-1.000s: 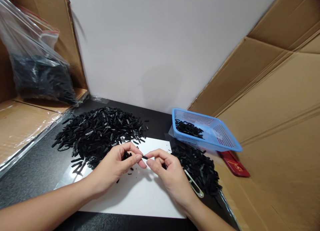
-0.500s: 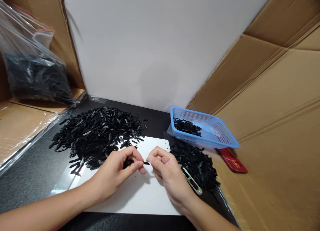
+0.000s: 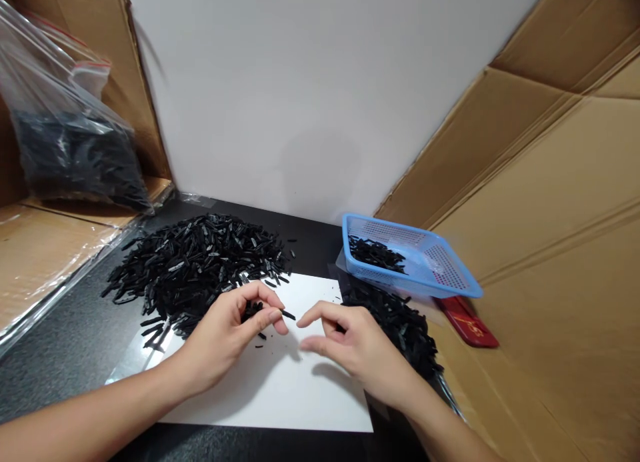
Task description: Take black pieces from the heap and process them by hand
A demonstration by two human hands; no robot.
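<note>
left hand [image 3: 235, 332]: curled over the white sheet [image 3: 280, 389], thumb and forefinger pinched on one thin black strip [image 3: 289, 314], a few more strips tucked in the palm behind it

right hand [image 3: 363, 345]: half a second back was pinching the other end of that same strip, now let go and slid off to the right, fingers loosely apart, nothing visible in them

what changed: strip now held from the left end only, right end free in the air; metal clip thing by the right wrist a moment ago now hidden under the hand

reading of it: looks like the two-handed bit on this piece is over, whatever was being snapped or checked; only a guess, too tiny to see any break

strip pointing: long axis roughly left-right, free tip aimed at the right hand and dipping a touch downward; sits just above the sheet, not touching it

where strip is: between both hands, near the middle of the sheet's far half

big pile [image 3: 200, 262]: loose black strips left of the sheet, spilling onto its corner

smaller pile [image 3: 400, 322]: just beside the right hand, below the blue basket [image 3: 450, 275]

basket: a handful of strips in its left end

bag [image 3: 75, 149]: clear zip bag of more black strips, far left on cardboard
</note>
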